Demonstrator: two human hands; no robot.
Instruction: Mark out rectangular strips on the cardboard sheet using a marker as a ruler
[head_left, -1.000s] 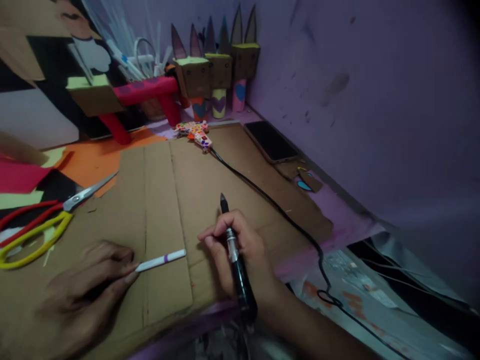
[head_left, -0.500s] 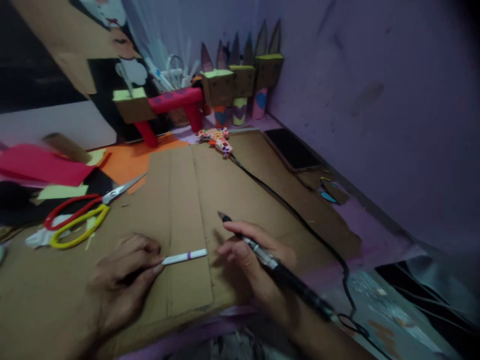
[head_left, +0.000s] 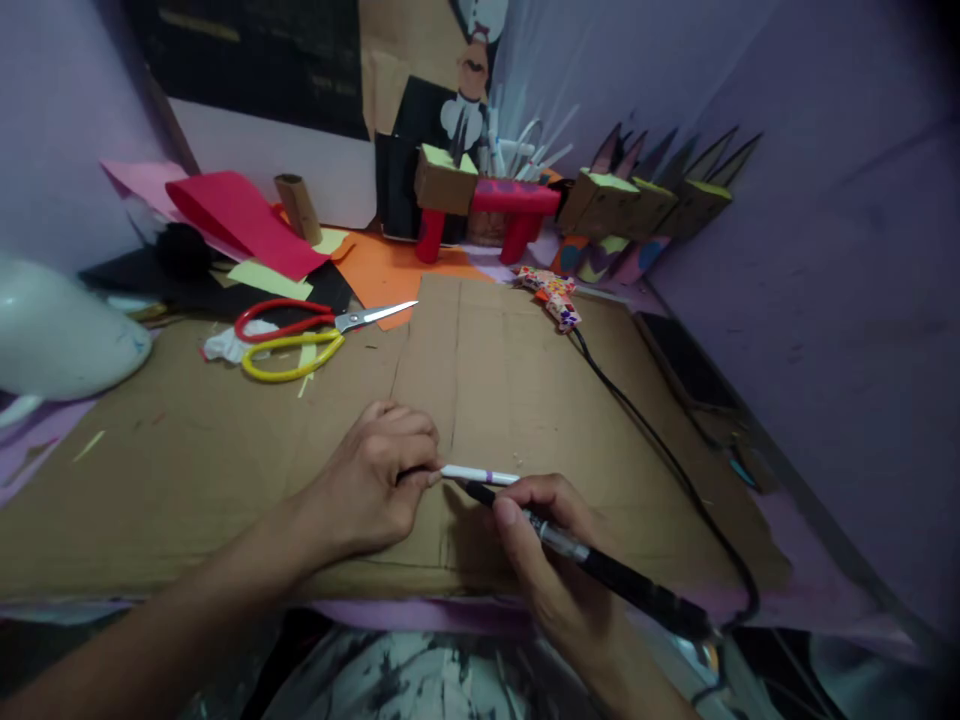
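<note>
My left hand [head_left: 390,465] rests on the brown cardboard sheet [head_left: 525,380], fingers curled and pinching the left end of a thin white stick with a purple band [head_left: 466,473]. The stick lies nearly level across pencil lines on the cardboard. In my right hand [head_left: 547,540] is a black pen [head_left: 630,585] with a clear section, gripped between thumb and fingers. Its dark tip points left, just below the stick and close to my left fingertips; whether it touches the cardboard I cannot tell. The stick's right end is by my right index finger.
Scissors with red and yellow handles [head_left: 292,338] lie at left. A floral-covered glue gun [head_left: 553,295] trails a black cord [head_left: 667,450]. Cardboard animal figures [head_left: 641,205] stand at the back, a dark phone [head_left: 686,360] at right, a white rounded object [head_left: 60,330] at far left.
My right hand has brought the pen tip down and left, from above the cardboard to just beside the stick. My left hand still pinches the stick. The camera view has turned left.
</note>
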